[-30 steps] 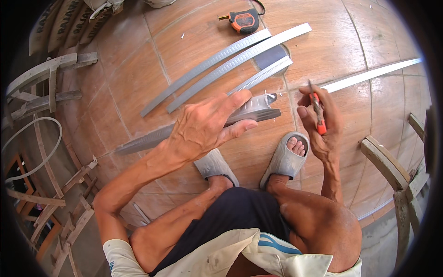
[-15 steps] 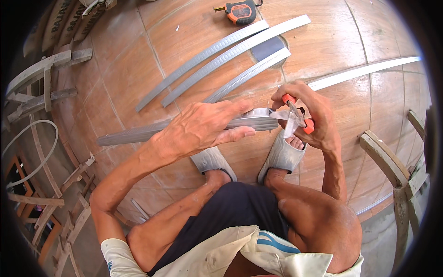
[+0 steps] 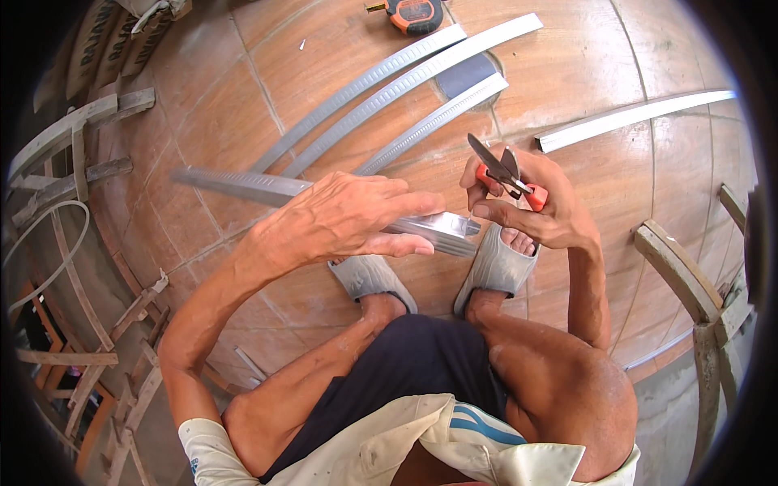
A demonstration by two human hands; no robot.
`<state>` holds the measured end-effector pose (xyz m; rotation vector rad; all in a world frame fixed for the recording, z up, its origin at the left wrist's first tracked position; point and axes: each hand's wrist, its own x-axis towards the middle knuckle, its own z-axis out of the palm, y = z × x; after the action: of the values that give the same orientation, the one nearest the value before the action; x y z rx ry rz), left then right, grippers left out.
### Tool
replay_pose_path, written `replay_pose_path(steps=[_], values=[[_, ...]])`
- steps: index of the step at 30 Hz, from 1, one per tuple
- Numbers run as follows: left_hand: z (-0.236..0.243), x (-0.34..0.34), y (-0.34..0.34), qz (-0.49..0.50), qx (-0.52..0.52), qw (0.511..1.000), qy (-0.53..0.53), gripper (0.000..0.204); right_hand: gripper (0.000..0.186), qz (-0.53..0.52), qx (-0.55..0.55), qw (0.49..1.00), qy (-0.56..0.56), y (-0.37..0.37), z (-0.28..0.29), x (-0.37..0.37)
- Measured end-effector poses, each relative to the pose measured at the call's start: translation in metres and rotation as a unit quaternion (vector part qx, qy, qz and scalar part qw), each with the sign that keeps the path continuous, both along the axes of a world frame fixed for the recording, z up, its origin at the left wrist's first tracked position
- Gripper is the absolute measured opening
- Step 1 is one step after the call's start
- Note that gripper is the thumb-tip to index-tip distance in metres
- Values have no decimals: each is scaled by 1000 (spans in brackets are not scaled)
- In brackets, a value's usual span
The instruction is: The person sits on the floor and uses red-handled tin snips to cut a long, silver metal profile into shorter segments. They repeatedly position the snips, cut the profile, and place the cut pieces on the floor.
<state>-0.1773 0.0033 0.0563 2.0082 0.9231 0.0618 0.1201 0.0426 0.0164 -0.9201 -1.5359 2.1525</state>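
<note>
My left hand (image 3: 336,215) is closed around a grey ribbed metal channel (image 3: 231,185), thumb below and fingers on top. The channel runs from the far left to its cut end near my right hand, and my palm hides its middle. My right hand (image 3: 559,202) grips red-handled tin snips (image 3: 506,172) whose two blades are spread and point up and away. The blades stand apart from the channel. Beyond my hands, three more metal channels (image 3: 413,77) lie slantwise on the tiled floor.
An orange and black tape measure (image 3: 415,14) lies at the far edge. One long bright channel (image 3: 632,121) stretches right. A grey round-ended plate (image 3: 470,79) is under the strips. Wooden frames stand left (image 3: 81,150) and right (image 3: 677,271). My sandalled feet (image 3: 369,279) are below the channel.
The snips have come away from the channel's end and turned so their blades point up. The channel has tilted, its left end rising in view and its right end dropping.
</note>
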Motion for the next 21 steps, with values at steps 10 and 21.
replay_pose_path(steps=[10, 21], values=[[-10, -2, 3, -42, 152, 985, -72, 53, 25, 4, -214, 968, 134, 1, 3, -12], [3, 2, 9, 51, -106, 981, -154, 45, 34, -116, -256, 916, 286, -24, -23, -28]])
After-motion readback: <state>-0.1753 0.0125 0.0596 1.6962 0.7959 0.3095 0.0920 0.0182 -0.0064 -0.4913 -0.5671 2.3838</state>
